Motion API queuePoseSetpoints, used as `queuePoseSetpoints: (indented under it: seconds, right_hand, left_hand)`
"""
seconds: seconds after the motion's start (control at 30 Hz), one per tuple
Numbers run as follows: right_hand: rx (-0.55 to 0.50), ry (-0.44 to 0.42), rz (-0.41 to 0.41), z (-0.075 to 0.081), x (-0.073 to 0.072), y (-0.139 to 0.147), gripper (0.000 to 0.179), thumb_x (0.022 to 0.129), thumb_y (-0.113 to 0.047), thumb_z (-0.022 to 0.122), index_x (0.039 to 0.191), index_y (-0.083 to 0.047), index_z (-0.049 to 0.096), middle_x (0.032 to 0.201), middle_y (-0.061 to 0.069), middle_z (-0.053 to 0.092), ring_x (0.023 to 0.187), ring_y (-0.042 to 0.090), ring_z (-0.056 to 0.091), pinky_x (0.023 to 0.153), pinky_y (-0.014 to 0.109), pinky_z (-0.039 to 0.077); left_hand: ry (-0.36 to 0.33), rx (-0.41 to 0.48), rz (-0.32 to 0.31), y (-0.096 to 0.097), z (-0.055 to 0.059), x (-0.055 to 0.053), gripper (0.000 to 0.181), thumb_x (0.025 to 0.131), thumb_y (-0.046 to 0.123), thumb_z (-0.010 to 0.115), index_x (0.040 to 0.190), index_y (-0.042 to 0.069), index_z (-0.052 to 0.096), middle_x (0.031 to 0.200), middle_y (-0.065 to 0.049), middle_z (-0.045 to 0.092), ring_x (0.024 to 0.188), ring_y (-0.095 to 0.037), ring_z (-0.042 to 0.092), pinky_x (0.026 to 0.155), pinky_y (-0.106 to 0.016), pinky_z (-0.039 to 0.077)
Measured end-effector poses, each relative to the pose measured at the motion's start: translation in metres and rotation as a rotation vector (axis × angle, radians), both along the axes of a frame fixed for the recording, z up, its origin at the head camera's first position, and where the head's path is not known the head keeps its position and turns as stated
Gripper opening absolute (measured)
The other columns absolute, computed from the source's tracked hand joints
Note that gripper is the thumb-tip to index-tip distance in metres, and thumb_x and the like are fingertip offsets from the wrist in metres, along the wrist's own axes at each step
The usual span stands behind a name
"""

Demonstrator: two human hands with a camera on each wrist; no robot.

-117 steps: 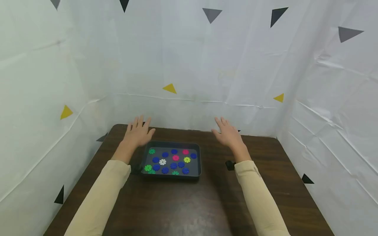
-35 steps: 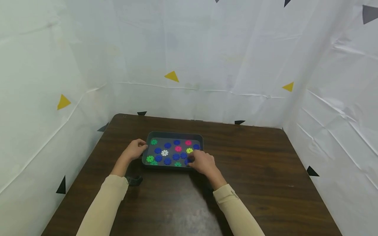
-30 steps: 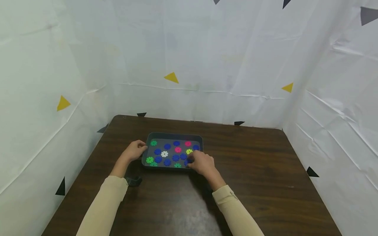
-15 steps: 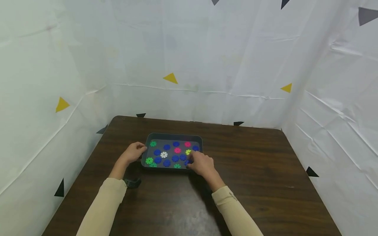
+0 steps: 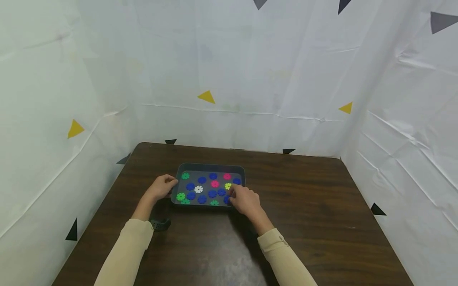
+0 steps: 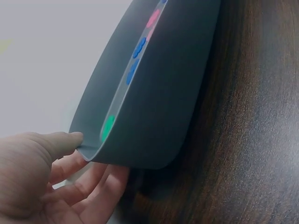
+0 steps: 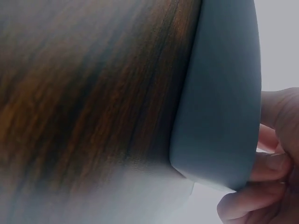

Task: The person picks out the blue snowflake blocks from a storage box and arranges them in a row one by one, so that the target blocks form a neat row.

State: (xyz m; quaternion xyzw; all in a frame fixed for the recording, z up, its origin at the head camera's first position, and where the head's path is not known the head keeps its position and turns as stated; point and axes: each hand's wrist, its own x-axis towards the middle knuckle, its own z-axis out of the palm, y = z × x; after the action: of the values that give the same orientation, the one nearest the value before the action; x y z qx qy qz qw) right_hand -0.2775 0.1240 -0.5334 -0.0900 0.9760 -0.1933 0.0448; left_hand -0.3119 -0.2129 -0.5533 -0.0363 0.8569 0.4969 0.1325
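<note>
In the head view, a dark grey tray (image 5: 211,207) holds several flower-shaped interlocking discs, among them a white disc (image 5: 198,189) and a yellow disc (image 5: 228,186). My left hand (image 5: 161,187) grips the tray's left end; the left wrist view has its thumb (image 6: 70,140) over the rim and its fingers (image 6: 93,182) below outside. Reaching over the front right corner, my right hand (image 5: 246,200) has curled fingertips at a blue disc (image 5: 226,200), which they partly cover. In the right wrist view the tray wall (image 7: 217,102) hides those tips.
The tray stands on a brown wood-grain table (image 5: 304,198). White sheeting (image 5: 232,71) with coloured triangles encloses the back and both sides. A dark wristband (image 5: 160,225) hangs below the left wrist.
Both hands were spread above the table 3.9 s ago; since then the left has come down to the tray's end and the right to the blue disc. Over the last second they barely move.
</note>
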Motion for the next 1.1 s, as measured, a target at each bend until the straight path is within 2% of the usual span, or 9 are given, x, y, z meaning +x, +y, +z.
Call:
queuePoseSetpoints:
  seconds: [0.2, 0.4, 0.8, 1.03, 1.1]
  right_hand:
    - [-0.011, 0.010, -0.002, 0.001, 0.003, 0.002, 0.012, 0.102, -0.026, 0.075, 0.114, -0.022, 0.077, 0.104, -0.002, 0.080, 0.088, 0.025, 0.074, 0.074, 0.049, 0.057]
    - [-0.026, 0.036, -0.004, 0.002, 0.004, 0.004, 0.011, 0.102, -0.026, 0.076, 0.112, -0.022, 0.078, 0.100, -0.003, 0.079, 0.083, 0.021, 0.072, 0.069, 0.045, 0.056]
    - [-0.069, 0.138, -0.038, 0.003, 0.002, 0.013, 0.007, 0.103, -0.028, 0.075, 0.109, -0.024, 0.075, 0.101, -0.003, 0.080, 0.068, 0.015, 0.060, 0.058, 0.035, 0.047]
    - [-0.193, 0.109, -0.081, 0.005, -0.004, 0.026, 0.006, 0.104, -0.029, 0.074, 0.109, -0.026, 0.075, 0.108, -0.005, 0.080, 0.087, 0.017, 0.072, 0.073, 0.044, 0.055]
    - [-0.233, 0.093, -0.097, 0.006, -0.006, 0.030, 0.006, 0.104, -0.028, 0.074, 0.109, -0.025, 0.075, 0.106, -0.005, 0.079, 0.086, 0.016, 0.070, 0.073, 0.044, 0.054]
  left_hand:
    - [-0.006, -0.001, 0.013, -0.001, -0.005, 0.001, 0.052, 0.115, 0.035, 0.051, 0.150, -0.004, 0.050, 0.131, -0.024, 0.061, 0.111, -0.031, 0.065, 0.089, -0.039, 0.064]
    - [-0.001, 0.022, 0.028, 0.000, -0.010, 0.001, 0.052, 0.116, 0.036, 0.050, 0.151, -0.003, 0.050, 0.135, -0.025, 0.060, 0.117, -0.034, 0.064, 0.098, -0.046, 0.063]
    - [-0.002, 0.072, 0.083, 0.002, -0.012, 0.000, 0.052, 0.114, 0.035, 0.054, 0.152, -0.001, 0.051, 0.143, -0.025, 0.057, 0.129, -0.037, 0.060, 0.106, -0.049, 0.059]
    - [0.024, 0.113, 0.074, -0.002, -0.019, -0.003, 0.052, 0.115, 0.033, 0.054, 0.157, 0.003, 0.047, 0.153, -0.024, 0.054, 0.140, -0.040, 0.056, 0.116, -0.055, 0.051]
    - [0.031, 0.136, 0.067, -0.003, -0.021, -0.003, 0.052, 0.115, 0.032, 0.054, 0.158, 0.004, 0.047, 0.153, -0.024, 0.054, 0.141, -0.039, 0.056, 0.117, -0.056, 0.050]
